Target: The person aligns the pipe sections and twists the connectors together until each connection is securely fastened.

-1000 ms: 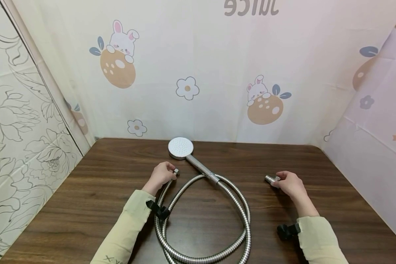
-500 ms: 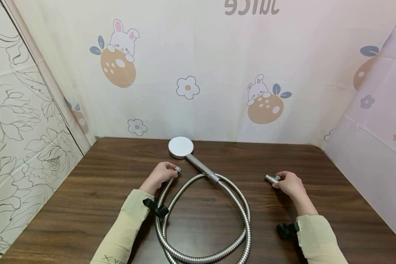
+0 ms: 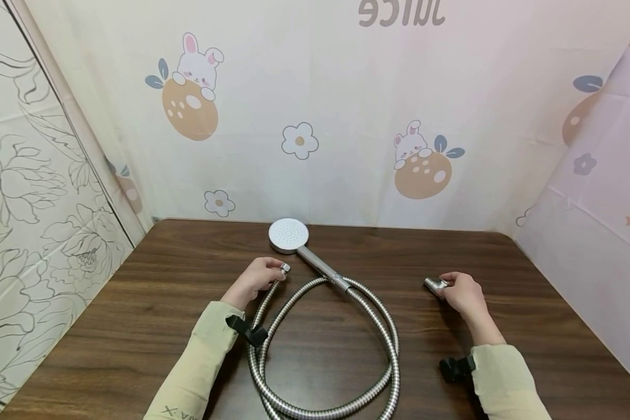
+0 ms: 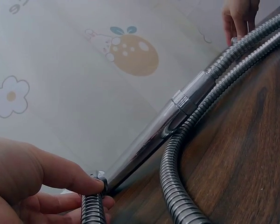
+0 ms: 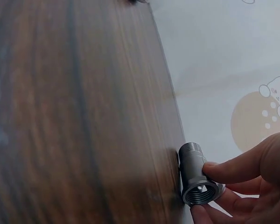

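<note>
My left hand pinches the end of a ribbed metal shower hose between thumb and fingers, with the small end nut showing past the fingertips. From there the hose loops over the table and joins the handle of a shower head, which lies with its white spray face up. Well to the right, my right hand pinches a short chrome pipe fitting. One threaded end and one open end with inside threads show in the right wrist view. Fingers hide its far side.
Everything sits on a dark wood-grain table. A printed curtain hangs along the back edge, with another on the right side. A flower-patterned panel stands at left.
The hose end in my left hand has shifted slightly right and tilted. My right hand and the fitting have barely moved. The shower head lies where it was.
</note>
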The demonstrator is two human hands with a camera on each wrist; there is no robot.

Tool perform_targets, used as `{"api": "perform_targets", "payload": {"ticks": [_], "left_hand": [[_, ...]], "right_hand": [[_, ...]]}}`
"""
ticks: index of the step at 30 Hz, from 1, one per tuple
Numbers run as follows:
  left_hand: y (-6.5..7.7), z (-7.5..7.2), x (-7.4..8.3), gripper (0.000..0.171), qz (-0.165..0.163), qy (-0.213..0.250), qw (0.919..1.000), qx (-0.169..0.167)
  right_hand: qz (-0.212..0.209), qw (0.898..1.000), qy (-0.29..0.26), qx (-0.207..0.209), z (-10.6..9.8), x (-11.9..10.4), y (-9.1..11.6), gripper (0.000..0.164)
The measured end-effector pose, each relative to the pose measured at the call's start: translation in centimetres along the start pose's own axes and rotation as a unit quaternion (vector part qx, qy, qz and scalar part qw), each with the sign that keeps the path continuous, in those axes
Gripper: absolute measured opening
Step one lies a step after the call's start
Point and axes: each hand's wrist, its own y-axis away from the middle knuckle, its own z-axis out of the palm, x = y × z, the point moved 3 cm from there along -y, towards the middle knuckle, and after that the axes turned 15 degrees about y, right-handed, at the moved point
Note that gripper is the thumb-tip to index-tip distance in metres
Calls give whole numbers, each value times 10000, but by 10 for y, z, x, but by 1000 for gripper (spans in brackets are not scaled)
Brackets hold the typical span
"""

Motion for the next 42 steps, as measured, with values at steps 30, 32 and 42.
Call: {"api": "perform_targets", "payload": {"ticks": [30,32,42], "left_hand": [[1,8,5,31,246,1008,9933,-505],[1,8,6,29,255,1032,9931,-496],[6,11,9,28,375,1155,9898,-742]], "right_hand": [[65,9984,-559,54,2,1,-1,49],[36,9970,-776,68,3,0,-2,51],[-140,9769,-2132,39,4,-5,-7,54]]}}
